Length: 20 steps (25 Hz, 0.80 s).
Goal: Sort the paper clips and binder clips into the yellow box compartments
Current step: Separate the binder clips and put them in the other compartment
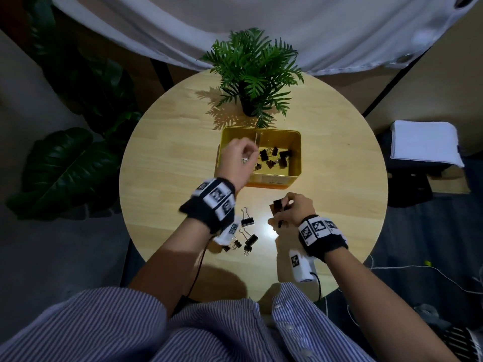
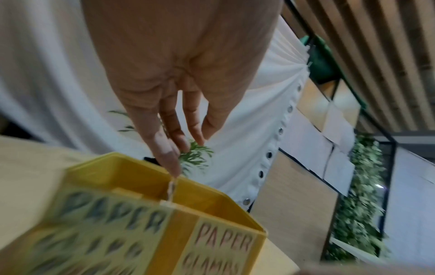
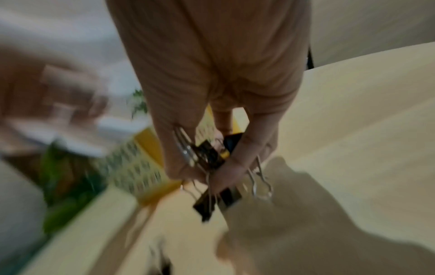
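Round table: right hand grips binder clips.

- Head view: from above, facing forward and down over the round pale wooden surface; takes in both forearms, the yellow rectangular metal box and the green potted fern at the far edge.
- Left wrist view: close along the left hand, facing outward toward the white curtain; blurred.
- Right wrist view: close along the right hand, facing down onto the surface; heavily blurred.
- Shared by all three: the yellow box and the fern.
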Motion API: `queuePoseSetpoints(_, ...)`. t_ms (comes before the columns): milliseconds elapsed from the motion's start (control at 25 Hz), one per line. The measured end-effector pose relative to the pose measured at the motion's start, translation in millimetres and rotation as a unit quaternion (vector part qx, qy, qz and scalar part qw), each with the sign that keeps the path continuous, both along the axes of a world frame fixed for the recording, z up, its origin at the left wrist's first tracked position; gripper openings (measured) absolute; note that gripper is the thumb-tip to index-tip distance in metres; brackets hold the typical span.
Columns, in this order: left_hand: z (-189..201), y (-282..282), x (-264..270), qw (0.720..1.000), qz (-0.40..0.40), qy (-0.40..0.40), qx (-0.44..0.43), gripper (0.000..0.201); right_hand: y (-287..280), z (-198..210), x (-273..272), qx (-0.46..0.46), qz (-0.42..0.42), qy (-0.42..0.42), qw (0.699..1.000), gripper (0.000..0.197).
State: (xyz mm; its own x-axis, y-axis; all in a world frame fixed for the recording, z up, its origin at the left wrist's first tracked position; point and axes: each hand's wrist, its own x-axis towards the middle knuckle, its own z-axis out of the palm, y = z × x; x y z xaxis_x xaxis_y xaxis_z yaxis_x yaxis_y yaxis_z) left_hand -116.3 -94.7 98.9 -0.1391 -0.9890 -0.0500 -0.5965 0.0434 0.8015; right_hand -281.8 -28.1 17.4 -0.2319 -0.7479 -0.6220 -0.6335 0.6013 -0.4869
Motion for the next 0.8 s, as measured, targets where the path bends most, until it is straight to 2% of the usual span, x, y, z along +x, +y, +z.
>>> queuePoseSetpoints(80,-24,28,37,0.997,0.06,0.004,0.05,0.012,-7,24,-9,-0.001,-0.01,-0.071,0.997,0.029)
queuePoseSetpoints(160,-58,53,77,0.979,0.097,-0.045,0.173,0.02,-20,59,-14,-0.035,0.002,-0.148,0.988,0.023)
queuePoseSetpoints(200,-72,62,93,0.959,0.09,-0.089,0.253,0.025,-29,78,-14,-0.068,0.008,-0.163,0.984,0.022)
queuePoseSetpoints(280,-89,72,108,0.91,0.042,-0.158,0.381,0.044,-54,108,-10,-0.147,0.007,-0.138,0.979,0.021)
queuePoseSetpoints(320,-91,76,107,0.898,0.025,-0.164,0.409,0.056,-68,115,-8,-0.187,0.009,-0.098,0.977,0.021)
queuePoseSetpoints(440,-92,90,81,0.898,-0.037,-0.217,0.381,0.088,-92,115,4,-0.237,0.078,0.114,0.962,0.029)
queuePoseSetpoints(520,-102,103,61,0.901,-0.08,-0.273,0.329,0.104,-78,103,13,-0.279,0.112,0.189,0.935,0.032)
queuePoseSetpoints(600,-114,113,48,0.904,-0.122,-0.303,0.275,0.109,-45,85,19,-0.268,0.164,0.161,0.936,0.03)
queuePoseSetpoints(640,-118,114,46,0.908,-0.135,-0.307,0.252,0.107,-25,69,21,-0.195,0.208,0.133,0.949,0.037)
queuePoseSetpoints(680,-121,116,46,0.914,-0.138,-0.301,0.233,0.102,-3,53,24,-0.098,0.259,0.108,0.955,0.053)
queuePoseSetpoints(720,-123,116,48,0.923,-0.134,-0.288,0.216,0.095,17,36,28,-0.012,0.303,0.099,0.948,0.076)
queuePoseSetpoints(760,-125,116,51,0.932,-0.129,-0.274,0.2,0.087,32,19,32,0.033,0.342,0.102,0.933,0.098)
queuePoseSetpoints(800,-128,116,54,0.938,-0.125,-0.263,0.187,0.077,41,4,37,0.04,0.371,0.111,0.921,0.112)
